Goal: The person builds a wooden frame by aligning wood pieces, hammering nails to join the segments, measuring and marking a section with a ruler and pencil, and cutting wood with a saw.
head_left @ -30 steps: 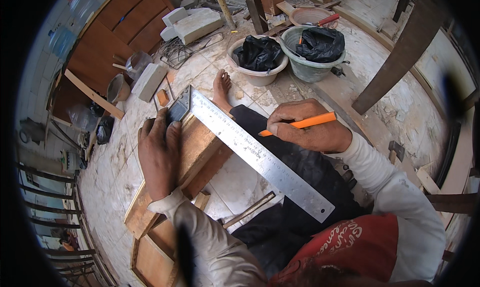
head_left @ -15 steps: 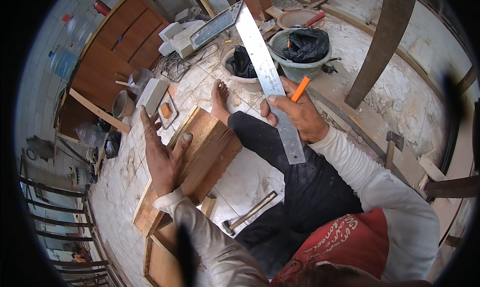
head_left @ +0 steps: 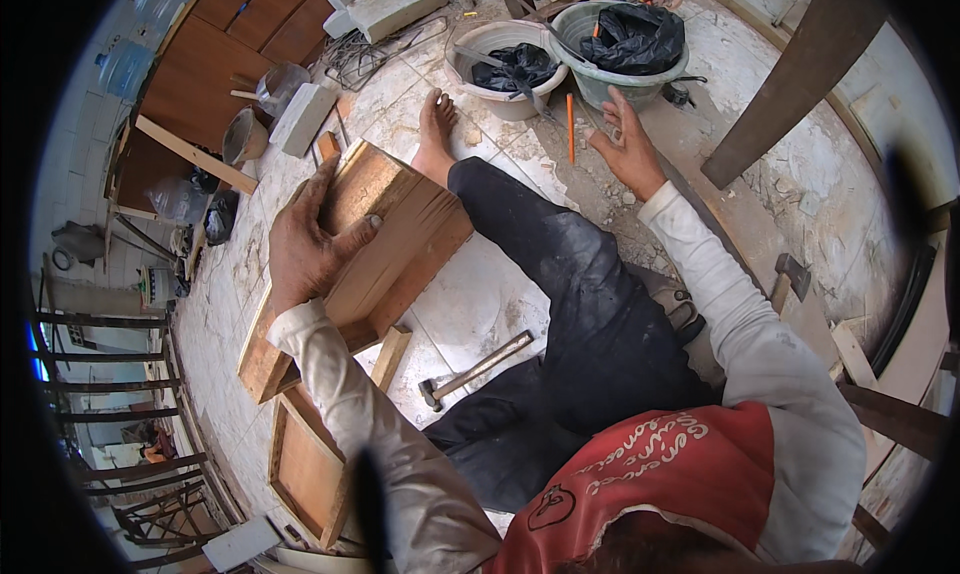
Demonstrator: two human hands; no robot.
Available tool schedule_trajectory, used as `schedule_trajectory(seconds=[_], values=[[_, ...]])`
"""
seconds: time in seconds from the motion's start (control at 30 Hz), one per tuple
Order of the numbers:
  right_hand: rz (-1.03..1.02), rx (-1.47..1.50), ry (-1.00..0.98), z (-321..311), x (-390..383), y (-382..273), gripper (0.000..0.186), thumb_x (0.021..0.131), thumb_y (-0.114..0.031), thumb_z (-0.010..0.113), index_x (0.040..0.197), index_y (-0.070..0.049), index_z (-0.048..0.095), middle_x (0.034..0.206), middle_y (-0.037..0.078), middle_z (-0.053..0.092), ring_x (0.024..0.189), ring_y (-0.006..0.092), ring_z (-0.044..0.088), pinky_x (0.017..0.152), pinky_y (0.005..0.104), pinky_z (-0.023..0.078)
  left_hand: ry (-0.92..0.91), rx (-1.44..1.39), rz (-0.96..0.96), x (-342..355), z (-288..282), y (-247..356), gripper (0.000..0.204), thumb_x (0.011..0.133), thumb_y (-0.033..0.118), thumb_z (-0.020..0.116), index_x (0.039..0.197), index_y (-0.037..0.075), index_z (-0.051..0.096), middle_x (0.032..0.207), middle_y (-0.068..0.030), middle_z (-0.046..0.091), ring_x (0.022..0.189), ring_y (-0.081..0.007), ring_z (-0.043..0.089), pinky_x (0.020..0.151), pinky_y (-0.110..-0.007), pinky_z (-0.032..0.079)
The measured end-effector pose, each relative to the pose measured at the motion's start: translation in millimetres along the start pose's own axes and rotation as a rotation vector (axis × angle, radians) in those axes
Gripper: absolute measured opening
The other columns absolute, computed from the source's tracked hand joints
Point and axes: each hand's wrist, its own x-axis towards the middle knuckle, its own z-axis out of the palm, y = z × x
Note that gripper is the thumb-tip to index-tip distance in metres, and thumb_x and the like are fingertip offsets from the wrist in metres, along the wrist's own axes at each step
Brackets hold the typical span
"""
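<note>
Wooden box (head_left: pixel 395 246), at ten o'clock, under the left hand (head_left: pixel 303 242), thumb apart from fingers; clamping cannot be told. Right hand (head_left: pixel 632 156), two o'clock, spread near an orange pencil (head_left: pixel 571 129). Apparent step: steadying; any grasp calls for closing the right fingers. Dusty tiled floor (head_left: pixel 485 299); hammer (head_left: pixel 487 363), six o'clock; green bucket (head_left: pixel 590 85), one o'clock.

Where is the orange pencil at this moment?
In the head view, the pencil is upper right of centre, between the right hand and the pale bucket.
</note>
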Motion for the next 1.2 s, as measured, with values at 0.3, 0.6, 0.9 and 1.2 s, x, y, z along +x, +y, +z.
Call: schedule_trajectory(seconds=[0.3, 0.6, 0.9, 1.2], values=[[0.222, -0.834, -0.263, -153.4, -260.4, 35.2, 0.056, 0.096, -0.032, 0.066, 0.14, -0.001, 0.052, 0.146, 0.024, 0.044, 0.138, 0.0441, 0.04, 0.115, 0.0533, 0.032, 0.008, -0.001, -0.03, 21.5, 7.2, -23.9, 0.08, 0.081, 0.043, 0.076, 0.142, -0.004, 0.054, 0.136, -0.0214, 0.063, 0.126, -0.0288, 0.059, 0.109, -0.038, 0.042], [-0.031, -0.805, -0.452, -151.6, -303.0, 53.3, 0.054, 0.094, -0.026, 0.066, 0.144, -0.011, 0.051, 0.15, 0.016, 0.042, 0.145, 0.0377, 0.034, 0.119, 0.0545, 0.027, 0.0, 0.174, -0.051, 26.9, 9.8, -40.1, 0.075, 0.091, 0.045, 0.069, 0.149, 0.002, 0.048, 0.143, -0.0207, 0.058, 0.131, -0.0279, 0.055, 0.111, -0.037, 0.039], [-0.306, -0.743, -0.323, -141.9, -322.2, 111.1, 0.051, 0.096, -0.01, 0.057, 0.145, -0.013, 0.047, 0.146, 0.008, 0.048, 0.142, 0.0289, 0.04, 0.112, 0.047, 0.034, 0.013, 0.173, -0.236, 23.6, 8.1, -26.1, 0.081, 0.084, 0.043, 0.078, 0.147, 0.001, 0.048, 0.141, -0.02, 0.058, 0.134, -0.0317, 0.052, 0.112, -0.037, 0.039], [-0.562, -0.401, -0.213, 80.8, -168.6, 83.7, 0.058, 0.1, -0.014, 0.051, 0.153, -0.004, 0.027, 0.155, 0.016, 0.036, 0.147, 0.033, 0.03, 0.118, 0.047, 0.027, -0.037, 0.309, -0.129, 27.5, -2.5, -21.5, 0.076, 0.078, 0.055, 0.08, 0.126, -0.001, 0.062, 0.122, -0.0252, 0.066, 0.115, -0.0388, 0.063, 0.098, -0.045, 0.047]])
